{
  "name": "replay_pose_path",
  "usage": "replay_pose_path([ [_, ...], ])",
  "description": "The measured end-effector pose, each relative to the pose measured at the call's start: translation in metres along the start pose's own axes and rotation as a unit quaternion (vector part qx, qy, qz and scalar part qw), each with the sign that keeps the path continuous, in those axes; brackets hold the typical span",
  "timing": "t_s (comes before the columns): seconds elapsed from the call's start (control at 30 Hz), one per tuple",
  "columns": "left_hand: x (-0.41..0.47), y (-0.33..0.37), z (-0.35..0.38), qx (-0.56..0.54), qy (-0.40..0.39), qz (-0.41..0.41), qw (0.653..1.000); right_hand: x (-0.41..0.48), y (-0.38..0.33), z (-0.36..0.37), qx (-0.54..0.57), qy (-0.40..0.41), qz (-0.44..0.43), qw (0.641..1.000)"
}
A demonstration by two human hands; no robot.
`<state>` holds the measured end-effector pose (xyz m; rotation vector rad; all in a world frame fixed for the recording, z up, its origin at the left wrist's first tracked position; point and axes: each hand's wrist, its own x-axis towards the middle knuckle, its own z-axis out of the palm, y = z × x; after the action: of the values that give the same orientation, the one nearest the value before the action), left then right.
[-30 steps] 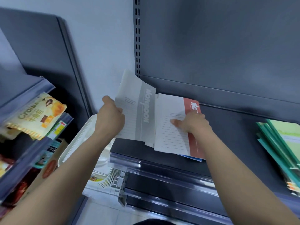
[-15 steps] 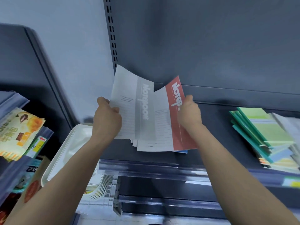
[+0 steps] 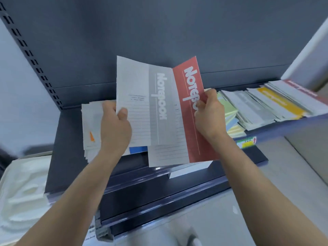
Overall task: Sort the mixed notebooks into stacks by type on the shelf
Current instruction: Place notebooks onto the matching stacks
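Both notebooks are now off the shelf [image 3: 71, 148]. A second back the red notebook [image 3: 192, 86] lay flat on the shelf under the right hand [image 3: 210, 119]. Now that hand pinches its right edge, thumb on the cover and fingers behind, and holds it up above the shelf's middle.

The left hand [image 3: 115, 126] grips the grey notebook [image 3: 138, 96] by its left edge, thumb across the ruled cover, at the same height above the shelf. Grey overlaps red, and the two fan out side by side.

A small stack [image 3: 89, 121] lies at the shelf's left end, behind the left hand. A mixed pile [image 3: 262, 105] crowds the shelf's right end.

Judgement: two types are in hand, one to each hand, and neither is placed. Each wants setting down on the shelf with its own kind.
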<state>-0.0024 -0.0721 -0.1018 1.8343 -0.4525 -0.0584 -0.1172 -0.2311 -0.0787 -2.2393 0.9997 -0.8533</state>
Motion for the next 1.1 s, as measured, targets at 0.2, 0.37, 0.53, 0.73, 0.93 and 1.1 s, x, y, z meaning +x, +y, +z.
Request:
replay_pose_path([
  [0.2, -0.016, 0.033, 0.070, -0.001, -0.004, 0.038, 0.999, 0.018, 0.051, -0.059, 0.019, 0.013, 0.020, 1.000],
  [0.37, -0.047, 0.073, 0.163, -0.013, -0.013, 0.041, 0.999, 0.042, 0.123, -0.126, 0.032, 0.029, 0.024, 0.999],
  [0.53, -0.076, 0.120, 0.258, -0.042, -0.038, 0.027, 0.998, 0.075, 0.199, -0.198, 0.022, 0.061, 0.040, 0.997],
  [0.73, -0.087, 0.154, 0.334, -0.008, -0.048, 0.030, 0.998, 0.108, 0.256, -0.246, 0.018, 0.073, 0.065, 0.995],
  [0.93, -0.068, 0.175, 0.386, -0.003, -0.069, 0.049, 0.996, 0.141, 0.288, -0.262, 0.013, 0.086, 0.093, 0.992],
  [1.1, -0.045, 0.184, 0.424, -0.036, -0.091, 0.065, 0.993, 0.171, 0.301, -0.276, -0.029, 0.116, 0.090, 0.989],
])
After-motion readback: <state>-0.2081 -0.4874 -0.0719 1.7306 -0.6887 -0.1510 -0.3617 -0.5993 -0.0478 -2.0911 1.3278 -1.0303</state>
